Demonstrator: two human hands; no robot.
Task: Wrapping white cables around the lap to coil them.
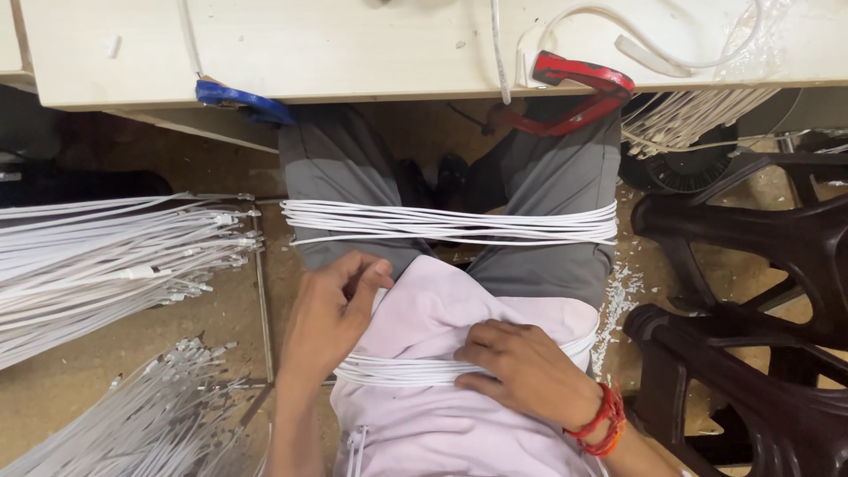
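Observation:
I sit with grey trousers and a pale pink shirt. A bundle of thin white cables [450, 223] lies flat across both thighs. A second bundle of white cables [397, 371] crosses my lap against the shirt. My left hand [331, 318] rests at the shirt's edge with fingers curled, pinching at the fabric or a cable end. My right hand [521, 367], with a red thread band on its wrist, presses flat on the right part of the lap bundle.
A pale wooden table [353, 49] spans the top, with a blue clamp [238, 102], a red clamp [583, 88] and loose white cables on it. Piles of white cables with metal ends [115, 256] lie on the floor at left. Dark plastic chairs [760, 309] stand at right.

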